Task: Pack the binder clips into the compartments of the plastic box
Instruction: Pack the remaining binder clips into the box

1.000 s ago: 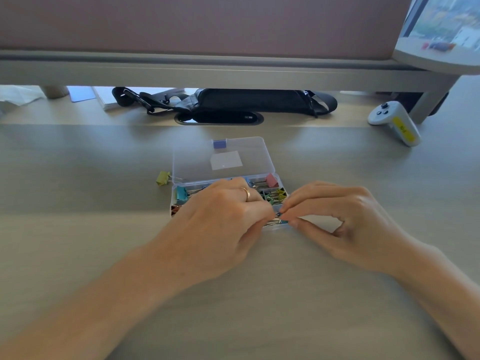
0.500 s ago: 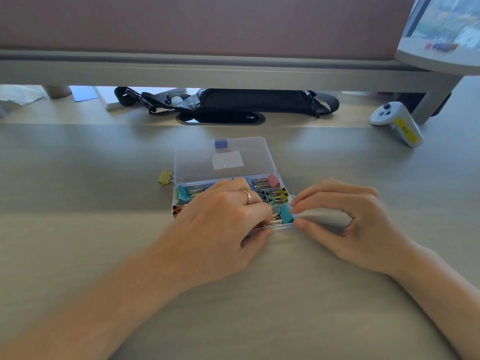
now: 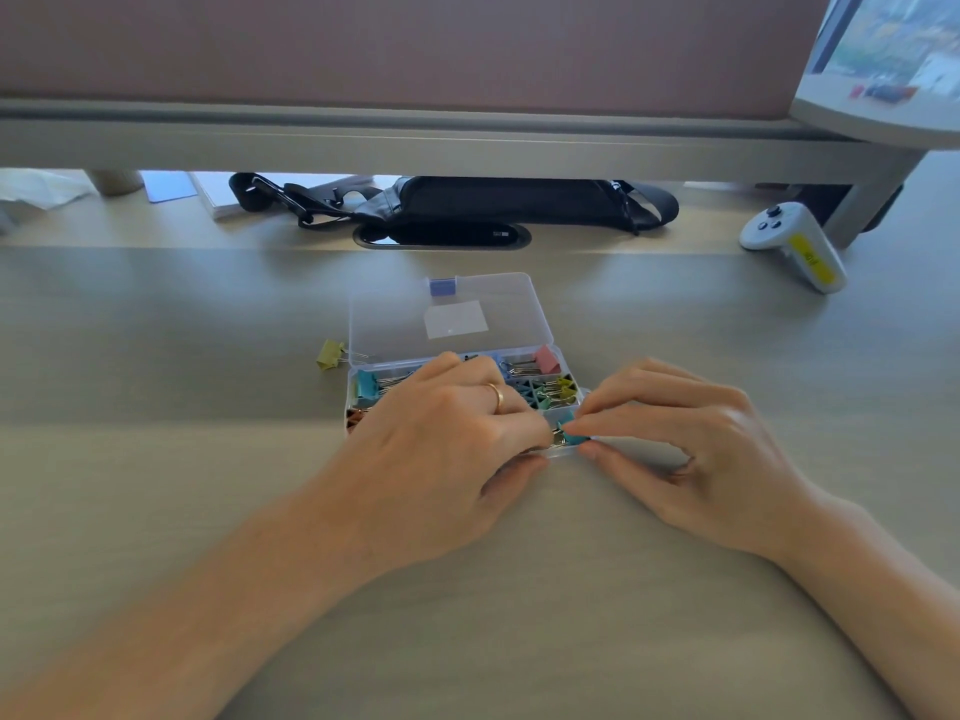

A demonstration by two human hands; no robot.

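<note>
Desk [image 3: 156,356] wood is carrying the open plastic box [image 3: 350,402], and both hands are meeting at the box's near right corner. The left hand [image 3: 447,444] is lying over the box's middle and near compartments, covering most of them, with its fingers curling down toward that corner and its thumb resting by the box's front wall; whether it is pinching anything cannot be told. The right hand [image 3: 691,444] is coming in from the box's right side, pinching a teal binder clip [image 3: 571,433] between forefinger and thumb at the corner compartment. Bare desk is stretching wide to the left, right and near side of the box; a black bag [image 3: 498,200] and a white controller [image 3: 795,246] are lying well beyond its far side. The clear lid [image 3: 405,324] is lying flat behind the box, still hinged to it. Coloured clips are filling the compartments that show: a pink clip [image 3: 546,359] far right, small green and yellow ones just nearer, another teal one on the left. A yellow clip [image 3: 330,354] is lying outside, just beside the box's far left corner.
</note>
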